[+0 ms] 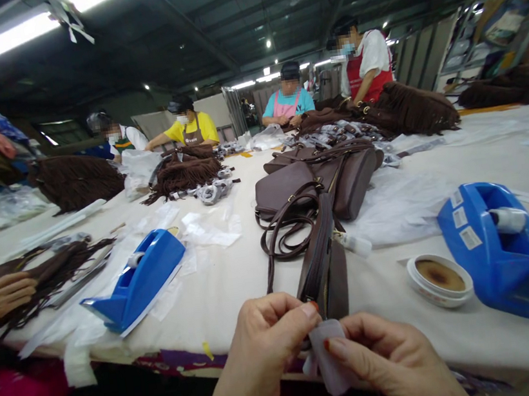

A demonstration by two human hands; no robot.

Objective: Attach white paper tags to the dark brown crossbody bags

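Note:
My left hand (265, 347) is closed in a pinch at the near end of a dark brown leather bag (320, 268), beside a whitish translucent wrap. What its fingertips hold is too small to make out. Thumb and fingers of my right hand (387, 354) grip that wrap (331, 355) just below the bag's zipper. The bag lies on the table, pointing away from me. Behind it are more smooth brown bags (285, 189) and a coiled strap (274, 239).
Blue tape dispensers (151, 278) (506, 257) stand left and right. A round tin of brown paste (438, 276) is near the right one. Another person's hand (4, 297) rests on fringed material at far left. Several people work behind piles of fringed bags (186, 172).

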